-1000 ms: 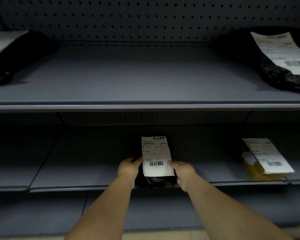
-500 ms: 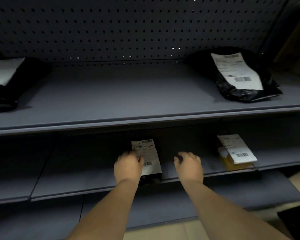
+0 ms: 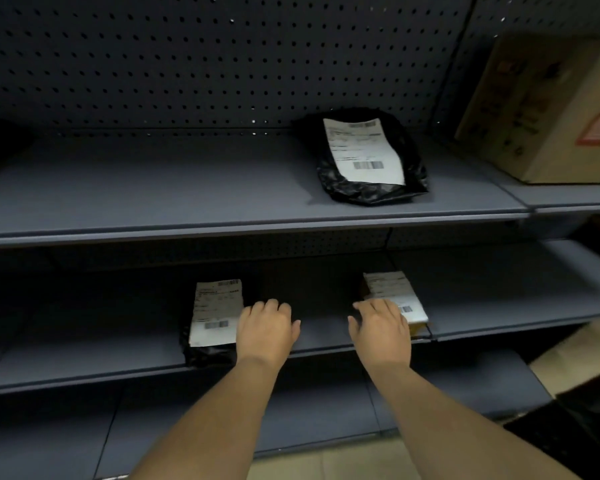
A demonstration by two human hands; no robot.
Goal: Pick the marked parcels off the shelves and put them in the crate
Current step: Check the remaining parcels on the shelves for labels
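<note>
On the middle shelf [image 3: 499, 299], 2 empty hands hover spread: left hand [image 3: 265, 329] beside the black parcel [image 3: 212, 323], right hand [image 3: 381, 329] over the yellow parcel [image 3: 395, 296].

Both hands reach over the middle shelf [image 3: 499, 299], palms down with fingers loosely spread and nothing held. The left hand [image 3: 265, 329] lies just right of a black parcel [image 3: 205, 351] with a white label, its edge overlapping the parcel's right side, while the right hand [image 3: 381, 332] covers the near left corner of a yellow parcel [image 3: 418, 329] with its own label. Above the right hand, on the upper shelf [image 3: 153, 188], sits a larger black bag [image 3: 364, 161], and far to the right of it a cardboard box [image 3: 548, 109].
</note>
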